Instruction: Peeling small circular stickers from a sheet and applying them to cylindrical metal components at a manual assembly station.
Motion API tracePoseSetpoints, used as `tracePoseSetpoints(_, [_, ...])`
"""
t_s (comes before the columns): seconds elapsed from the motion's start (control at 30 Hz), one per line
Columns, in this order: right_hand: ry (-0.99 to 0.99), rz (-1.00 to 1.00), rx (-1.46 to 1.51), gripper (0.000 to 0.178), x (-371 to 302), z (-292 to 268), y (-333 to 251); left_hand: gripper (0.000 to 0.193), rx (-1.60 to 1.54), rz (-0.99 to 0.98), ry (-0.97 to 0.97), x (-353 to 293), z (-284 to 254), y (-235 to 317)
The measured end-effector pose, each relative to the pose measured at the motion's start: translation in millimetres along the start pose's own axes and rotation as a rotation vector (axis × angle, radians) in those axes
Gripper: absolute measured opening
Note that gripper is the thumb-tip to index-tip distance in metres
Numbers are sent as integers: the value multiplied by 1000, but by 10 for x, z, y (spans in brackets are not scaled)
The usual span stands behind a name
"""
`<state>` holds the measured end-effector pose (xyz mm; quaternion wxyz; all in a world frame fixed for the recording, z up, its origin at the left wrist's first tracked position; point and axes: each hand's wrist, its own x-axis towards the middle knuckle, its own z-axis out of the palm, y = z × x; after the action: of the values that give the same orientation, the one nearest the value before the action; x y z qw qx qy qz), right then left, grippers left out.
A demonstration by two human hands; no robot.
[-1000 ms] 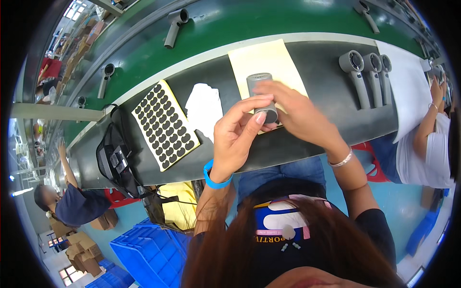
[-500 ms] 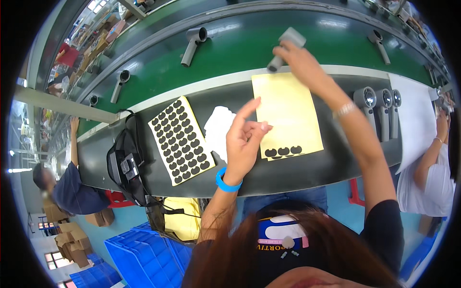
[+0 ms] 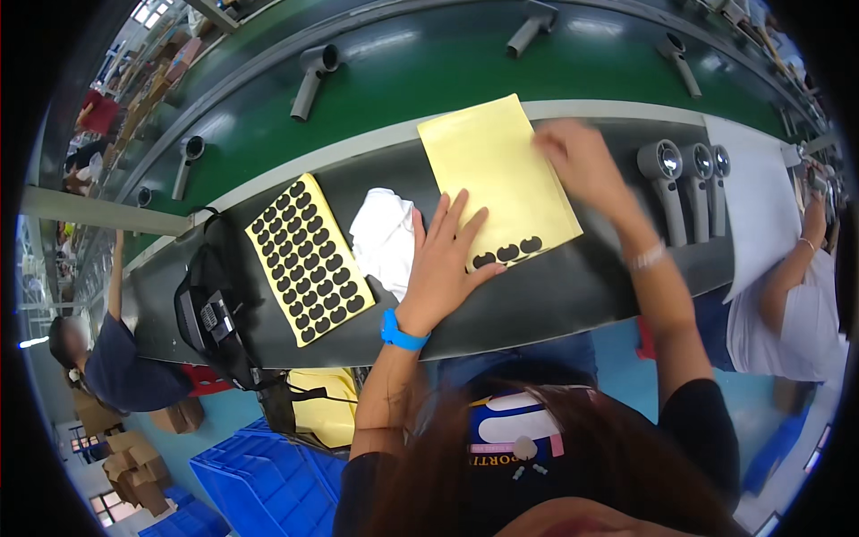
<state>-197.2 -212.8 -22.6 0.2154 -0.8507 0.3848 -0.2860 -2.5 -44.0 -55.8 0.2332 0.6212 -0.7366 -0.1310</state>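
My left hand (image 3: 440, 259) lies on the lower left part of a pale yellow backing sheet (image 3: 501, 166), its fingers spread. Along the bottom edge of that sheet runs a short row of black rounded stickers (image 3: 507, 251). Over the sheet's right edge is my right hand (image 3: 582, 170), blurred with fingers bent; whether it pinches the paper is unclear. A grey handheld fan (image 3: 530, 31) rests on the green conveyor belt (image 3: 412, 80) beyond the sheet. Left of my left hand are a crumpled white cloth (image 3: 383, 237) and a yellow sheet full of black stickers (image 3: 309, 255).
Three handheld fans (image 3: 667, 183) stand on the dark table at right, beside a white sheet (image 3: 756, 188). More fans (image 3: 312, 80) ride the belt. A black bag (image 3: 210, 309) lies at left. Blue crates (image 3: 264, 483) are on the floor. Co-workers sit at both sides.
My right hand has let go of the fan, now on the belt, and come back to the yellow sheet. My left hand has flattened onto the sheet, which now sits more tilted.
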Motion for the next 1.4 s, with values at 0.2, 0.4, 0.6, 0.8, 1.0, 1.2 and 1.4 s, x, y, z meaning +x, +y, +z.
tracePoseSetpoints(0.2, [82, 241, 101, 11, -1141, 292, -548, 71, -62, 31, 3, -17, 37, -54])
tracePoseSetpoints(0.4, [148, 254, 132, 10, -1235, 344, -600, 72, -11, 72, 15, -37, 53, -36])
tracePoseSetpoints(0.6, [162, 290, 223, 9, -1291, 237, -618, 69, 24, 56, 7, -13, 77, -13])
tracePoseSetpoints(0.8, [695, 286, -89, 20, -1394, -483, -84, 72, 7, 79, 15, -34, 67, -69])
tracePoseSetpoints(1.0, [617, 593, -399, 54, -1699, -565, 500, 73, -13, 92, -10, -13, 66, -89])
tracePoseSetpoints(1.2, [882, 257, 316, 67, -1261, -671, 280, 66, -38, 114, 40, -21, 60, -74])
tracePoseSetpoints(1.4, [474, -261, 208, 56, -894, -566, -594, 63, -237, 91, 208, -18, -295, 356])
